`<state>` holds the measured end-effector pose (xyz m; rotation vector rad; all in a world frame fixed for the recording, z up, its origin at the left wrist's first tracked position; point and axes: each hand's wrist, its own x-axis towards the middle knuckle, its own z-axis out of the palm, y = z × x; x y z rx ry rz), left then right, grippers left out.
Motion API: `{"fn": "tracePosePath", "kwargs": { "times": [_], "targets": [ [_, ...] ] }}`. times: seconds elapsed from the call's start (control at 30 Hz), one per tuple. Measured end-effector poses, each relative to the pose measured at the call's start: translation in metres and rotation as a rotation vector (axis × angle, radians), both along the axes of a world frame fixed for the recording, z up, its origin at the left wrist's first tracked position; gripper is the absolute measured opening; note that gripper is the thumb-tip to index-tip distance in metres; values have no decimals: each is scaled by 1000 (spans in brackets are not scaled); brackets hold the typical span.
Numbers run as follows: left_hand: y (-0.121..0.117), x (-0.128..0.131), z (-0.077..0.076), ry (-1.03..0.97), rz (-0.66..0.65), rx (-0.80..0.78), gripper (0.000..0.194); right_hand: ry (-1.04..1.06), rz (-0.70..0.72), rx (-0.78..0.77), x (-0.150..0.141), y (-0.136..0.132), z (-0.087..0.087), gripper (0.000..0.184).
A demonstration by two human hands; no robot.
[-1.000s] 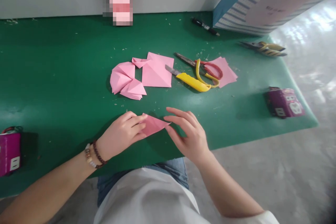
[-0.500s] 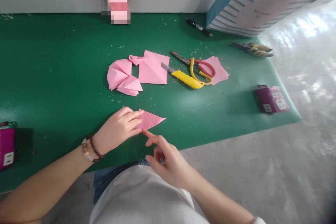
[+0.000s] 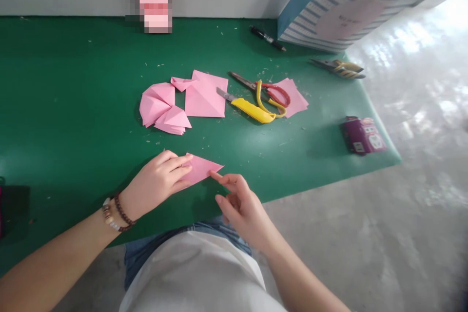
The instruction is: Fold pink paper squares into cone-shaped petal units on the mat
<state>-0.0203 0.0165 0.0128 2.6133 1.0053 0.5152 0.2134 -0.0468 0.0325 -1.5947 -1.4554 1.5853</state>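
Note:
A pink paper folded into a triangle point(image 3: 203, 167) lies near the front edge of the green table point(image 3: 73, 107). My left hand point(image 3: 157, 184), with a bead bracelet at the wrist, presses flat on the triangle's left part with fingers stretched out. My right hand point(image 3: 239, 202) has its index finger on the paper's lower edge, the other fingers curled in. Farther back lie several folded pink pieces point(image 3: 163, 109) and a flat pink sheet point(image 3: 204, 95).
A yellow utility knife point(image 3: 248, 107), red-and-yellow scissors point(image 3: 268, 95) on pink sheets point(image 3: 294, 97), a black pen point(image 3: 266, 38), pliers point(image 3: 338, 67) and a purple box point(image 3: 361, 135) lie to the right. A striped box point(image 3: 347, 5) stands at the back right. Paper scraps dot the table.
My right hand drew back from the triangle's right tip, curled its fingers, and now runs its index finger along the lower edge. My left hand stayed on the paper.

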Motion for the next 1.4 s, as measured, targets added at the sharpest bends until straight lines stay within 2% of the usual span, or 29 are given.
{"fn": "tracePosePath", "kwargs": {
  "times": [0.37,0.43,0.5,0.6,0.7,0.9,1.1,1.23,1.4],
  "targets": [
    [1,0,-1,-23,-20,3,18,-84,-151,77,24,4,-6,20],
    [1,-1,0,-23,-18,-9,17,-145,-202,143,29,7,-5,20],
    [1,-1,0,-23,-18,-15,17,-267,-211,303,29,11,-5,16],
    [1,-1,0,-25,-21,-15,17,-479,-71,634,18,22,-9,5],
    [2,-1,1,-12,-28,-24,19,-604,94,808,1,33,-18,12],
    [3,-2,4,12,-27,-26,26,-741,259,883,-17,36,-30,22],
    [2,-5,4,56,-57,-12,26,-712,316,916,-30,27,-32,24],
    [3,-7,0,37,-59,-60,25,-685,363,948,-43,23,-32,26],
    [3,-8,-2,31,-55,-81,26,-629,380,922,-54,21,-30,24]
  ]
}}
